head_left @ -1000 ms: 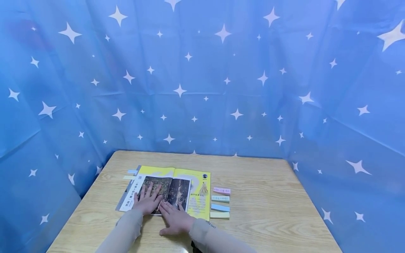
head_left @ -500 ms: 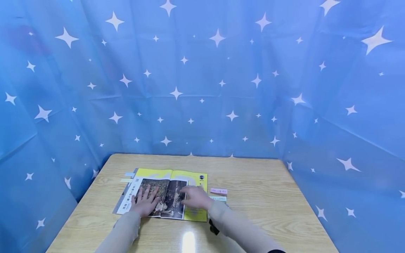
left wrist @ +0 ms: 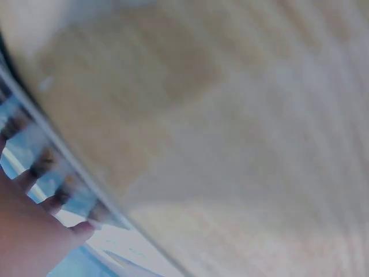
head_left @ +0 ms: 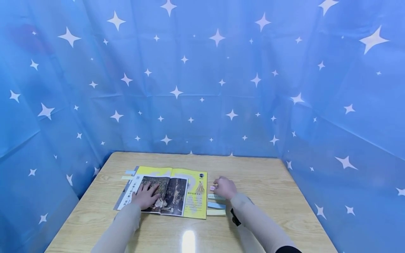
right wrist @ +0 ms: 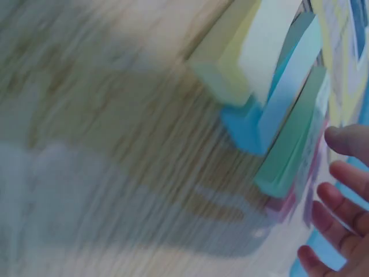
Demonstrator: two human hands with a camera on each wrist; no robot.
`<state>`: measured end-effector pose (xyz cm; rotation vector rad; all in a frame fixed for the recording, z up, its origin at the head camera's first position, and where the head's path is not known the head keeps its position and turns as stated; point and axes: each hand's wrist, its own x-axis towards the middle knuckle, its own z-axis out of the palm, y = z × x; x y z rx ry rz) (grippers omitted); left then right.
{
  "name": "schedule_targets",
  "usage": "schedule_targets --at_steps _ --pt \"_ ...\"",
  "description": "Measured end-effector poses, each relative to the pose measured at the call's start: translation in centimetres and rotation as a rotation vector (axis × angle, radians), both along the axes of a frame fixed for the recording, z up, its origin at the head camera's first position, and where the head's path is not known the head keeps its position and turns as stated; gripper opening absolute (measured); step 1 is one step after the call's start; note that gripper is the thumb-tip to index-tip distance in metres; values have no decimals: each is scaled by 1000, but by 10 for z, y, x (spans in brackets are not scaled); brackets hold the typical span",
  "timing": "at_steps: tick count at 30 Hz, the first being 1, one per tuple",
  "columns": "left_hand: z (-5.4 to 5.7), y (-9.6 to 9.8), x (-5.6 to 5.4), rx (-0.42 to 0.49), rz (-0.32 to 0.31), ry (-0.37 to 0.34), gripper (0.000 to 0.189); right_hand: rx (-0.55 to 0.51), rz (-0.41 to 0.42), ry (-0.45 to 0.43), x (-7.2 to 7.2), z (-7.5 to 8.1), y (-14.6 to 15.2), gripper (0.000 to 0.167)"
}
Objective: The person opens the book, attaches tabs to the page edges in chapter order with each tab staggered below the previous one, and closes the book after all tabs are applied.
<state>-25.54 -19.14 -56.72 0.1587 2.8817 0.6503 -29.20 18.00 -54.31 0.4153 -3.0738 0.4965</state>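
An open magazine (head_left: 197, 177) with yellow pages and a dark photo lies on the table. My left hand (head_left: 145, 197) rests on its left page, fingers spread over the photo; the left wrist view catches that hand (left wrist: 29, 222) at its lower left. Right of the magazine, my right hand (head_left: 225, 188) is at the pink sticky note pad (head_left: 212, 188) and covers its right part in the head view. Seen from the right wrist, thumb and fingers (right wrist: 340, 196) are apart beside the pink pad (right wrist: 281, 209), nothing visibly pinched between them.
Below the pink pad lie a green pad (head_left: 216, 196), a blue pad (head_left: 216, 205) and a pale yellow pad (head_left: 216, 212). A blue tab (head_left: 130, 172) and a pale tab (head_left: 127, 177) stick out from the magazine's left edge. A starry blue curtain (head_left: 202, 77) surrounds the wooden table (head_left: 253, 175).
My right hand has left the photo's lower edge, crossed the right page and moved right to the pink pad. My left hand stays on the left page.
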Motion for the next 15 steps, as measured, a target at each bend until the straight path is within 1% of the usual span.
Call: schedule_targets --at_steps 5,8,10,12,15 --pt "7 1 -4 -43 18 54 54 -23 -26 -35 0 0 3 27" --pt "11 7 -6 -48 59 113 51 -26 -28 -47 0 0 3 26" --pt "14 15 -7 -37 74 185 48 -16 -30 -45 -1 -1 5 25" --pt "17 28 -7 -16 67 267 46 -12 -33 -41 -1 -3 6 23" --pt "19 54 -5 22 7 377 42 -2 -32 -29 -1 -6 9 19"
